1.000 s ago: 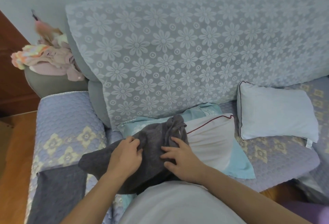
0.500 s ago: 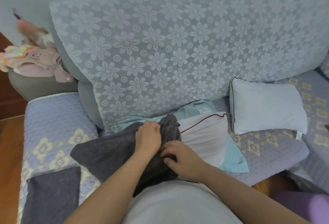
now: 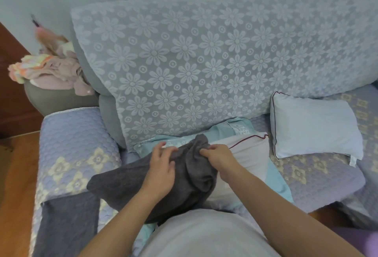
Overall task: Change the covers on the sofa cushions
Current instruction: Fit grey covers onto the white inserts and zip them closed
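Note:
A dark grey knitted cover sits partly over a white cushion with maroon piping on the sofa seat in front of me. My left hand lies on the grey cover near its bunched open end, fingers spread and lightly bent. My right hand pinches the bunched edge of the grey cover where it meets the white cushion. Under the cushion lies a light teal cover. A second white cushion leans against the sofa back at the right.
The sofa back carries a white flower-lace throw. A quilted lilac seat cover spreads left, with another dark grey cloth on its front edge. A heap of pink clothes sits on the grey armrest. Wooden floor shows at far left.
My left hand has shifted from gripping the bunched top of the grey cover to lying flatter on it, lower left. My right hand has moved up to pinch the bunched edge.

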Demonstrator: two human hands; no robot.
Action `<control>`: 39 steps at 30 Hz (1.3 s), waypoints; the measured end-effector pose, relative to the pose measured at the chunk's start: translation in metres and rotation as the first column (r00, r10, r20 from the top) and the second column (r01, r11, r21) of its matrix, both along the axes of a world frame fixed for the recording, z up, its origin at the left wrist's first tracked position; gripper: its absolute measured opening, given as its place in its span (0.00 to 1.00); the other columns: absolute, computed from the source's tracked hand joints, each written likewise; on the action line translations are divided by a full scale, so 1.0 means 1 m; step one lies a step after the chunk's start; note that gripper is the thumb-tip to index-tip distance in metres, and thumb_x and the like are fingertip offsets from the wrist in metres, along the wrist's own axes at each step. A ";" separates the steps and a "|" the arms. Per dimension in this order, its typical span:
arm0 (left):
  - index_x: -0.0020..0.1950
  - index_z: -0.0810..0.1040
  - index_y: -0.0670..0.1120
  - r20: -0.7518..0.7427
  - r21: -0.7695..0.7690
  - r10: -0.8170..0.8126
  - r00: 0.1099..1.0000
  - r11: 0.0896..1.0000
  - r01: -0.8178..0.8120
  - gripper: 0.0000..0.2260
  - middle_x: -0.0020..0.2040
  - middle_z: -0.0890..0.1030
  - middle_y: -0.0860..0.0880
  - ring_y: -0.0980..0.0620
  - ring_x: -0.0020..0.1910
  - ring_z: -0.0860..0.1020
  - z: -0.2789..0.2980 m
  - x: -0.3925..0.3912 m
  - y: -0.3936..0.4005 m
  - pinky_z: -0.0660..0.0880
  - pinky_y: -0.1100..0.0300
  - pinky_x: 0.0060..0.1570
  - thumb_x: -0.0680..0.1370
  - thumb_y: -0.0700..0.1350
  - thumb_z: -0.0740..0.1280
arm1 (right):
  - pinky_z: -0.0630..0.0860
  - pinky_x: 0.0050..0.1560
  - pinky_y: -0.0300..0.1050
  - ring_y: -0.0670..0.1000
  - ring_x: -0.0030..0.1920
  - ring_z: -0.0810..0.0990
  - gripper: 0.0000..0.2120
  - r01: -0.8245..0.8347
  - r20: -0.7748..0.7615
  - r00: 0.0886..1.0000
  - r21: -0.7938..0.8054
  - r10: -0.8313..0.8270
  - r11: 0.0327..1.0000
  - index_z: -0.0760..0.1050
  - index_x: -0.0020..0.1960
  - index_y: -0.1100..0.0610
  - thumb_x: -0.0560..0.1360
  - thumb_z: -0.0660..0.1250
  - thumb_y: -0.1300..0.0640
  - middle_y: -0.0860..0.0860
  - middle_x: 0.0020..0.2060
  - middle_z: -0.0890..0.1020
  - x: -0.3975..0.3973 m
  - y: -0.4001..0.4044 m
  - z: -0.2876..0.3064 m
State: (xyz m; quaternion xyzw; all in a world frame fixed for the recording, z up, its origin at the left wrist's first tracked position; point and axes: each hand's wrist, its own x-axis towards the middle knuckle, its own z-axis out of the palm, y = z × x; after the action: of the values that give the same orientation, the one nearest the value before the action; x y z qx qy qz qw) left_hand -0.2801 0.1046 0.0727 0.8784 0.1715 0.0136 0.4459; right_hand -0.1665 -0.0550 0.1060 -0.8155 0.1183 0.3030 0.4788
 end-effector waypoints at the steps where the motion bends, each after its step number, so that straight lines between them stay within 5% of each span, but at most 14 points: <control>1: 0.62 0.73 0.52 0.028 -0.007 0.054 0.998 0.999 -0.053 0.17 0.69 0.60 0.56 0.61 0.65 0.65 0.000 -0.009 0.008 0.64 0.62 0.69 0.79 0.33 0.62 | 0.80 0.52 0.52 0.57 0.48 0.84 0.12 -0.011 0.011 1.000 0.032 0.011 0.999 0.82 0.47 0.62 0.72 0.74 0.52 0.58 0.43 0.86 0.001 -0.008 0.001; 4: 0.59 0.71 0.52 0.064 0.035 0.162 0.985 0.986 -0.165 0.16 0.63 0.64 0.54 0.58 0.59 0.70 -0.011 -0.034 0.036 0.73 0.54 0.64 0.78 0.33 0.65 | 0.80 0.53 0.53 0.55 0.49 0.84 0.06 -0.072 0.184 0.979 -0.080 0.086 0.994 0.85 0.46 0.56 0.75 0.71 0.53 0.52 0.42 0.86 0.008 -0.038 0.002; 7: 0.58 0.74 0.49 -0.006 0.237 0.041 0.999 0.971 -0.039 0.10 0.56 0.72 0.54 0.55 0.54 0.74 -0.022 -0.048 0.050 0.77 0.52 0.56 0.79 0.45 0.70 | 0.72 0.49 0.46 0.55 0.50 0.81 0.09 -0.078 0.362 0.904 -0.382 0.227 0.921 0.84 0.50 0.54 0.79 0.65 0.55 0.50 0.46 0.85 0.010 -0.057 0.004; 11: 0.57 0.79 0.50 -0.148 0.602 -0.159 0.976 0.768 0.216 0.17 0.53 0.77 0.51 0.49 0.52 0.77 -0.037 -0.047 0.042 0.75 0.52 0.49 0.76 0.61 0.68 | 0.72 0.40 0.47 0.57 0.42 0.79 0.13 -0.003 0.351 0.930 -0.291 0.109 0.957 0.79 0.37 0.59 0.79 0.63 0.58 0.54 0.36 0.82 0.014 -0.055 0.003; 14: 0.45 0.80 0.50 -0.076 0.718 -0.194 0.978 0.670 0.188 0.13 0.52 0.79 0.49 0.43 0.54 0.76 -0.041 -0.047 0.037 0.70 0.47 0.54 0.77 0.57 0.61 | 0.76 0.47 0.49 0.55 0.44 0.80 0.12 0.148 0.053 0.987 0.024 -0.149 0.989 0.81 0.47 0.62 0.80 0.62 0.56 0.59 0.45 0.84 0.015 -0.050 0.007; 16: 0.44 0.80 0.48 -0.001 0.765 -0.295 0.956 0.616 0.190 0.09 0.57 0.79 0.45 0.39 0.58 0.75 -0.043 -0.053 0.038 0.68 0.43 0.58 0.77 0.50 0.63 | 0.78 0.48 0.50 0.53 0.44 0.81 0.14 0.116 0.005 0.993 0.055 -0.116 0.992 0.81 0.48 0.61 0.80 0.64 0.51 0.56 0.44 0.85 0.018 -0.054 0.009; 20: 0.45 0.79 0.46 0.058 0.777 -0.332 0.942 0.607 0.166 0.06 0.55 0.81 0.45 0.39 0.52 0.78 -0.038 -0.064 0.069 0.75 0.47 0.47 0.74 0.42 0.63 | 0.76 0.47 0.51 0.60 0.42 0.80 0.15 0.247 0.437 0.895 -0.325 -0.086 0.913 0.78 0.35 0.57 0.77 0.68 0.49 0.56 0.36 0.82 0.046 -0.098 0.020; 22: 0.45 0.79 0.45 0.033 0.754 -0.254 0.967 0.642 0.143 0.07 0.53 0.81 0.46 0.41 0.48 0.79 -0.032 -0.063 0.081 0.77 0.50 0.35 0.74 0.41 0.62 | 0.71 0.44 0.48 0.60 0.40 0.77 0.17 0.304 0.482 0.870 -0.355 -0.105 0.884 0.74 0.33 0.54 0.79 0.66 0.50 0.54 0.32 0.79 0.055 -0.124 0.016; 24: 0.45 0.79 0.45 0.000 0.746 -0.186 0.983 0.654 0.123 0.08 0.51 0.81 0.48 0.45 0.46 0.79 -0.028 -0.062 0.080 0.73 0.54 0.25 0.76 0.44 0.60 | 0.71 0.46 0.48 0.56 0.43 0.76 0.16 0.406 0.376 0.872 -0.195 -0.314 0.893 0.75 0.36 0.57 0.80 0.66 0.51 0.53 0.34 0.77 0.058 -0.132 0.006; 27: 0.45 0.78 0.46 -0.032 0.699 -0.111 0.993 0.708 0.101 0.10 0.51 0.79 0.51 0.47 0.46 0.78 -0.025 -0.070 0.076 0.70 0.56 0.23 0.78 0.48 0.59 | 0.75 0.48 0.49 0.51 0.45 0.75 0.07 0.587 -0.022 0.809 0.089 -0.588 0.805 0.77 0.50 0.57 0.80 0.67 0.53 0.51 0.42 0.78 0.063 -0.123 0.002; 32: 0.48 0.77 0.51 -0.234 0.594 0.052 0.971 0.798 0.100 0.10 0.51 0.75 0.55 0.50 0.50 0.77 -0.035 -0.085 0.071 0.73 0.54 0.32 0.81 0.53 0.59 | 0.82 0.50 0.54 0.56 0.53 0.81 0.14 0.605 -0.393 0.785 0.316 -0.480 0.731 0.79 0.57 0.59 0.83 0.55 0.60 0.57 0.52 0.83 0.064 -0.104 0.003; 34: 0.52 0.77 0.49 -0.296 0.610 0.130 0.946 0.788 0.083 0.08 0.55 0.76 0.50 0.45 0.54 0.77 -0.029 -0.079 0.067 0.76 0.50 0.41 0.79 0.52 0.64 | 0.84 0.41 0.54 0.57 0.54 0.81 0.15 0.611 -0.474 0.772 0.371 -0.423 0.699 0.77 0.59 0.62 0.85 0.52 0.61 0.60 0.53 0.83 0.058 -0.098 0.007; 36: 0.57 0.77 0.45 -0.190 0.612 0.189 0.963 0.790 -0.034 0.12 0.58 0.76 0.43 0.41 0.56 0.75 -0.015 -0.066 0.058 0.76 0.46 0.51 0.76 0.47 0.70 | 0.84 0.35 0.53 0.58 0.49 0.82 0.15 0.597 -0.527 0.772 0.410 -0.356 0.689 0.76 0.59 0.63 0.85 0.51 0.61 0.61 0.50 0.83 0.051 -0.091 0.010; 39: 0.57 0.77 0.48 0.086 0.364 0.109 0.990 0.922 -0.133 0.11 0.53 0.78 0.49 0.49 0.53 0.75 0.025 -0.036 0.016 0.74 0.50 0.54 0.79 0.52 0.68 | 0.84 0.45 0.50 0.55 0.49 0.84 0.16 0.571 -0.590 0.772 0.483 -0.234 0.664 0.75 0.65 0.62 0.85 0.53 0.58 0.59 0.51 0.84 0.043 -0.075 0.012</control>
State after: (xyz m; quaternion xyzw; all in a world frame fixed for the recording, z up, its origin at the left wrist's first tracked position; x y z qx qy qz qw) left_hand -0.3164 0.1210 0.0972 0.9334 0.2054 0.1011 0.2764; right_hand -0.1238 -0.1304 0.1180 -0.4509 0.3063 0.3982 0.7377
